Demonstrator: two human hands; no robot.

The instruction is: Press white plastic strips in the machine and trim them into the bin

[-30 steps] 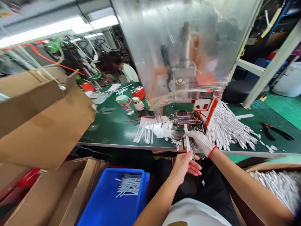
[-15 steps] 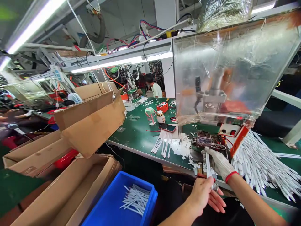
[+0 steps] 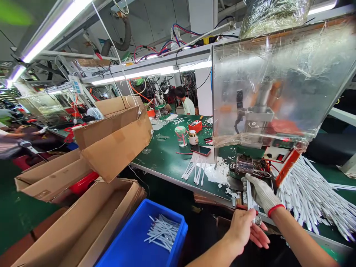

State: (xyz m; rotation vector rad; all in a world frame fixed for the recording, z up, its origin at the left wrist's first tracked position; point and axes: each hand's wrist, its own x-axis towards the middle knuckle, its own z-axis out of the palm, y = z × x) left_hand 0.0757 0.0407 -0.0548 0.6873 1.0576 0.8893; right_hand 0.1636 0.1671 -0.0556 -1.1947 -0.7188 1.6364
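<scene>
A narrow white plastic strip runs between my two hands, just in front of a small metal machine fixture. My right hand, in a white knit glove with a red cuff, is closed on its upper end. Below it, my bare left hand pinches the lower end with thumb and forefinger, while its other fingers stretch out to the right. A roundish silvery object shows beside the left fingers; its kind is unclear. A large heap of similar white strips lies to the right of my gloved hand.
Several white strips lie on the green table near a phone, a jar and a cup. A clear plastic shield hangs over the machine. At lower left stand a blue bin with strips and cardboard boxes. A person sits across the table.
The camera has turned slightly left, so the scene sits a little farther right. Both hands keep nearly the same grip on the white strip.
</scene>
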